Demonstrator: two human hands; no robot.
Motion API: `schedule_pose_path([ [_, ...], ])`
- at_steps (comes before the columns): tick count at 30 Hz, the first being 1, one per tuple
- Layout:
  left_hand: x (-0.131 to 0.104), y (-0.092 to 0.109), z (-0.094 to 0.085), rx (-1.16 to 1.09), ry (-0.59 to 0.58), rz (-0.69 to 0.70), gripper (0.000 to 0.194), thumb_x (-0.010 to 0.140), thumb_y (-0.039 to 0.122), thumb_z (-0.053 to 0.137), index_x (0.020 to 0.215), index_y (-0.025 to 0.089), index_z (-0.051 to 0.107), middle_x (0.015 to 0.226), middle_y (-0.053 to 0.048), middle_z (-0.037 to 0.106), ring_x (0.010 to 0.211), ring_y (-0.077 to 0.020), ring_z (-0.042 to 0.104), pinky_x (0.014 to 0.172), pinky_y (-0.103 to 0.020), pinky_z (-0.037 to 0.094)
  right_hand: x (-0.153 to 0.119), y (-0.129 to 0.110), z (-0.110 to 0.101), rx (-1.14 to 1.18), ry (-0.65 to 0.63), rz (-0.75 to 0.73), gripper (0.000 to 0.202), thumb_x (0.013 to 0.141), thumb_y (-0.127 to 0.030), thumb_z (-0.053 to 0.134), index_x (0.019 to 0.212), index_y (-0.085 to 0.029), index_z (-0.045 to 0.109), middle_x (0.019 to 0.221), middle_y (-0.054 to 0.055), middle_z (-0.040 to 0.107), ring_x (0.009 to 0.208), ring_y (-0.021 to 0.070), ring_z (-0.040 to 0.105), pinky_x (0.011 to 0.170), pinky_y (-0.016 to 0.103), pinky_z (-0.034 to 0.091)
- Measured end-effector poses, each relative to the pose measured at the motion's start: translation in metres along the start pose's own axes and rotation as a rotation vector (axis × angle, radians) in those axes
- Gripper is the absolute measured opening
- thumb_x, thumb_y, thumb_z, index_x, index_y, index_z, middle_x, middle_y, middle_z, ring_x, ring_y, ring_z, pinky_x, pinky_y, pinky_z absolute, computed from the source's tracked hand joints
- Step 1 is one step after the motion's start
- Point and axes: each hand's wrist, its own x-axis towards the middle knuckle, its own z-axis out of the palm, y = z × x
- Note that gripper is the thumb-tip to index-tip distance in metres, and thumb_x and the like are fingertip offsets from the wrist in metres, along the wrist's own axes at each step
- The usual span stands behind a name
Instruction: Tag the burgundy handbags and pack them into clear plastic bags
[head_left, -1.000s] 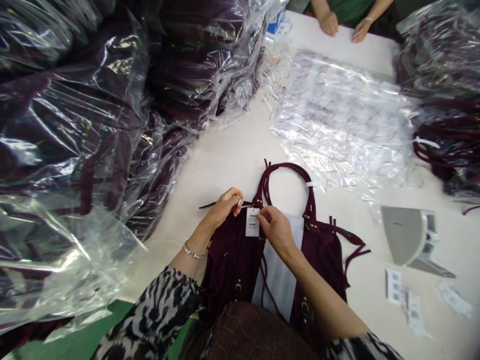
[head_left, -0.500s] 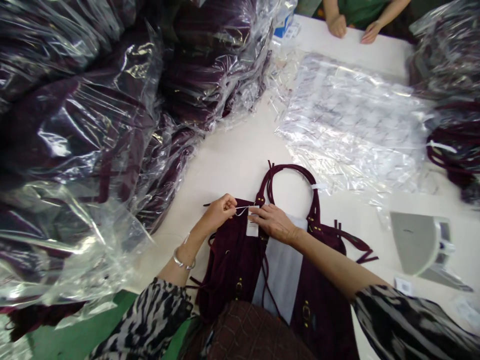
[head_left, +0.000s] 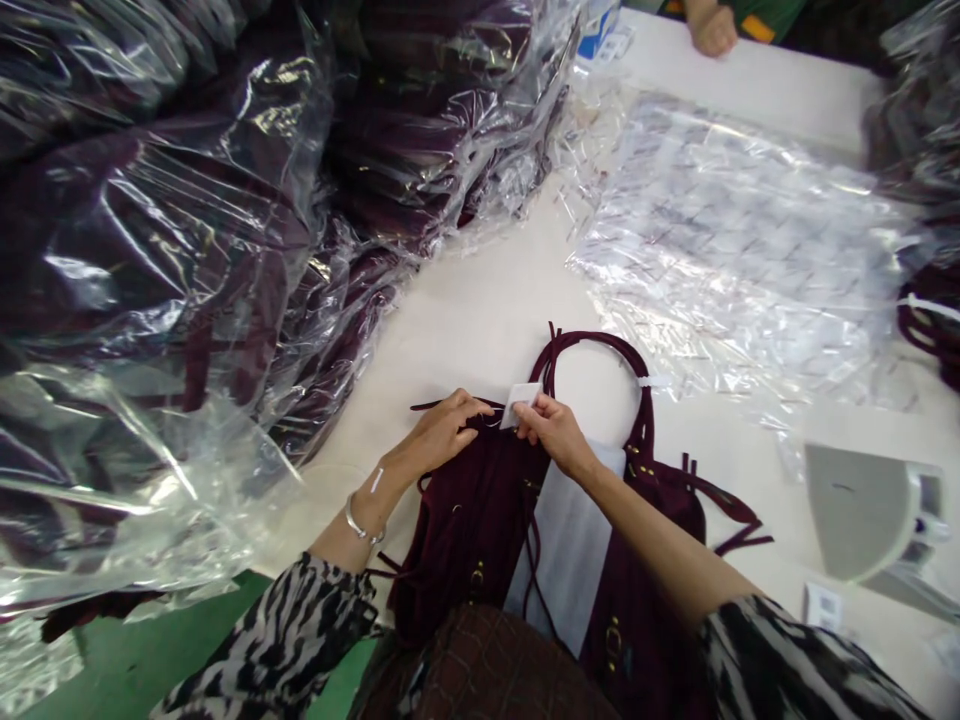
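A dark maroon handbag (head_left: 480,510) lies in front of me, its looped handle (head_left: 600,335) standing away from me. Between thumb and fingers, my right hand (head_left: 553,432) pinches a small white hang tag (head_left: 523,400), raised and tilted above the bag's top edge. Close by on the left is my left hand (head_left: 446,430), its index finger stretched toward the tag with the tag's thin white string (head_left: 489,417) at the fingertips. The exact grip on the string is hard to make out. A pale grey sheet (head_left: 566,550) lies over the bag's middle.
Maroon bags in clear plastic (head_left: 172,260) are piled along the left. Flat clear plastic bags (head_left: 742,250) cover the table's far right. A grey tape dispenser (head_left: 862,510) and a printed label (head_left: 823,606) sit at right. Another person's hand (head_left: 714,30) rests on the far edge.
My right hand has lifted the tag off the bag, from lying flat to tilted up. My left fingers have stretched out toward it. The view has shifted slightly.
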Motion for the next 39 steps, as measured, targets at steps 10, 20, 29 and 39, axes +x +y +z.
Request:
schedule_pose_path([
  [10,0.016,0.009,0.004,0.427,-0.075,-0.085,0.011,0.087,0.019,0.054,0.086,0.022,0.064,0.094,-0.002,0.059,0.084,-0.0175,0.059,0.070,-0.027,0.043,-0.005,0.007,-0.015,-0.153,-0.078,-0.018,0.041,0.084,-0.055,0.059,0.063,-0.020,0.053,0.048,-0.004,0.055,0.044,0.0088,0.041,0.047,0.022,0.030],
  [20,0.024,0.022,0.021,0.477,-0.040,-0.163,0.010,0.077,0.015,0.062,0.085,0.018,0.065,0.099,-0.010,0.061,0.096,-0.0266,0.059,0.084,-0.038,0.045,-0.004,0.005,-0.023,-0.165,-0.135,-0.013,0.041,0.082,-0.059,0.061,0.071,-0.020,0.053,0.048,-0.007,0.049,0.045,0.0086,0.037,0.047,0.023,0.026],
  [29,0.026,0.021,0.009,0.067,0.092,-0.109,0.014,0.087,0.025,0.055,0.076,0.018,0.061,0.094,-0.004,0.063,0.096,-0.0176,0.058,0.087,-0.028,0.044,-0.004,0.003,-0.027,-0.507,-0.373,-0.101,0.042,0.076,-0.057,0.069,0.062,-0.018,0.060,0.058,-0.005,0.044,0.056,0.0088,0.037,0.051,0.023,0.026],
  [39,0.036,0.021,0.019,-0.770,0.093,-0.231,0.025,0.081,0.040,0.067,0.078,0.017,0.057,0.068,0.006,0.049,0.064,-0.0094,0.044,0.065,-0.021,0.035,0.022,-0.016,-0.032,-0.432,-0.490,0.201,0.042,0.064,-0.058,0.076,0.063,-0.018,0.062,0.052,-0.006,0.047,0.050,0.0077,0.037,0.047,0.023,0.028],
])
